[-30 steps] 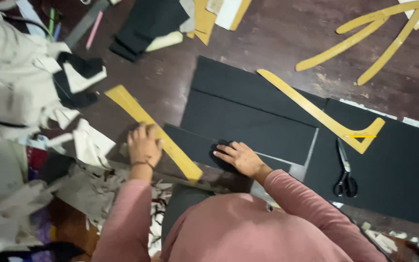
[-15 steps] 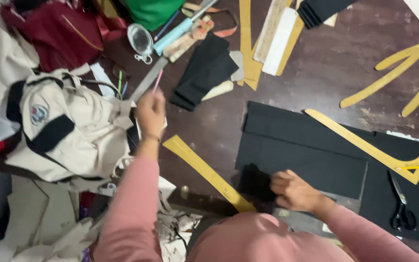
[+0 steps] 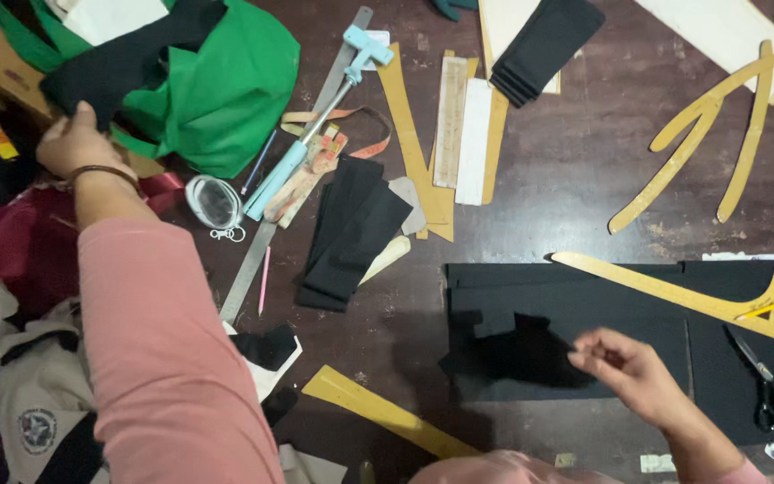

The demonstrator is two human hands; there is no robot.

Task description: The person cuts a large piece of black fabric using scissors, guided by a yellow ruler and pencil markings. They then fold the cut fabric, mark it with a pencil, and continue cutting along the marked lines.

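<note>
Under the right hand (image 3: pixel 640 375), its grip pinched on a small black fabric piece (image 3: pixel 517 351), left hand's (image 3: pixel 75 142) grip unclear.

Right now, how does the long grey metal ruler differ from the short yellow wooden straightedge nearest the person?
The long grey metal ruler is narrow, silvery and much longer; the short yellow wooden straightedge is wider, yellow and shorter. The metal ruler lies partly under a light blue tool; the wooden one's far end runs out of view at the pink sleeve. They slant opposite ways. Both lie flat on the dark brown table.
</note>
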